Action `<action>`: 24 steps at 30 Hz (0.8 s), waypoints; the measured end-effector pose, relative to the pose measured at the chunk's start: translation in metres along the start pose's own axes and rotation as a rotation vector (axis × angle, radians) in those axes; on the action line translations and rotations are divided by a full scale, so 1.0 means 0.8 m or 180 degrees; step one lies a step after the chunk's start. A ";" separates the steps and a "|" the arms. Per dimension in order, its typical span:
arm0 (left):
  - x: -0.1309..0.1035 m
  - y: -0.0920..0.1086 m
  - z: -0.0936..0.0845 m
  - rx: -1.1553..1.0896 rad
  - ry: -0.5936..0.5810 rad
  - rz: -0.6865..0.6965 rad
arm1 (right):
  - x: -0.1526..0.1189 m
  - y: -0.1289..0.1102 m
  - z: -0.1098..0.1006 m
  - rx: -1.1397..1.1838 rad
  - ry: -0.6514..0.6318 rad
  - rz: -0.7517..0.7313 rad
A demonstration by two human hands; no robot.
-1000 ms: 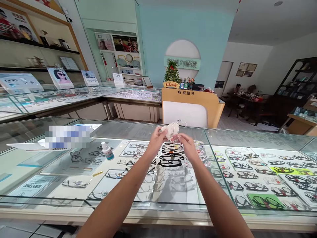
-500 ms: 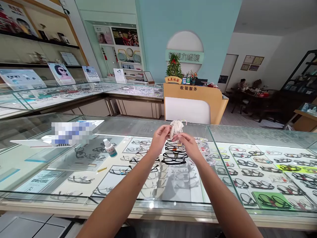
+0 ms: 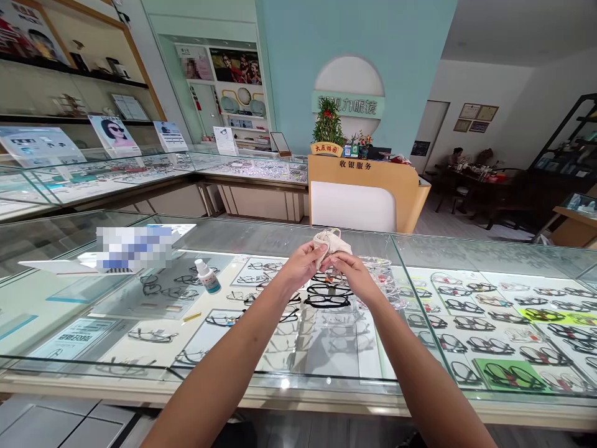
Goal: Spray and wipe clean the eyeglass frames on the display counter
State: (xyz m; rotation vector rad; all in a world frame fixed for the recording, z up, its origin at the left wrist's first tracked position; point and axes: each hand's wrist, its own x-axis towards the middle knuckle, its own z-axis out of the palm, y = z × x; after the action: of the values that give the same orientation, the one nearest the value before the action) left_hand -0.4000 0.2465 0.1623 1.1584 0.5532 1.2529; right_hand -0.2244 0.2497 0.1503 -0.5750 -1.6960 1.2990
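My left hand (image 3: 304, 264) pinches a pale beige cloth (image 3: 336, 242), its thumb on top, above the far part of the glass display counter. At the lower right of the cloth is my right hand (image 3: 349, 267), its fingers pressed together close to the left fingertips. A thin pale curved piece, like part of a glasses frame, shows at the cloth's top edge; the rest is covered by cloth and fingers. Below the hands, black-framed glasses (image 3: 328, 301) lie in a column. A white spray bottle with a teal label (image 3: 208, 277) stands on the counter to the left.
The glass counter (image 3: 289, 394) holds many glasses under its top. An opened white box or booklet (image 3: 60, 267), partly pixelated, lies at the left. Behind stand a wooden cashier desk (image 3: 364, 174) and more display cases. People sit at a table (image 3: 480, 171) at the far right.
The cloth has been folded over and spreads further right between the hands. Both hands have shifted slightly, and less of the pale curved piece shows at the right.
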 end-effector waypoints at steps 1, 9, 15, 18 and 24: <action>0.000 0.002 0.000 -0.0011 -0.0012 0.0017 | 0.000 0.001 0.000 0.0042 -0.0008 0.0032; -0.001 0.002 0.006 0.0195 0.0375 0.0274 | -0.001 0.000 0.002 0.0014 -0.0113 0.0183; 0.001 -0.005 0.005 0.0322 0.0419 0.0399 | -0.001 -0.001 0.007 -0.0028 -0.0161 0.0119; 0.001 -0.004 0.004 0.0221 0.0387 0.0367 | -0.001 -0.001 0.007 0.0039 -0.0115 0.0153; -0.001 0.009 -0.001 0.0044 0.0155 0.0199 | -0.002 -0.005 0.000 0.0245 0.0066 0.0264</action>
State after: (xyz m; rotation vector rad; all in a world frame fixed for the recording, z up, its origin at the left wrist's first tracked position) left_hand -0.4043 0.2451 0.1684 1.1671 0.5662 1.3357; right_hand -0.2227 0.2470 0.1530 -0.6168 -1.6125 1.4062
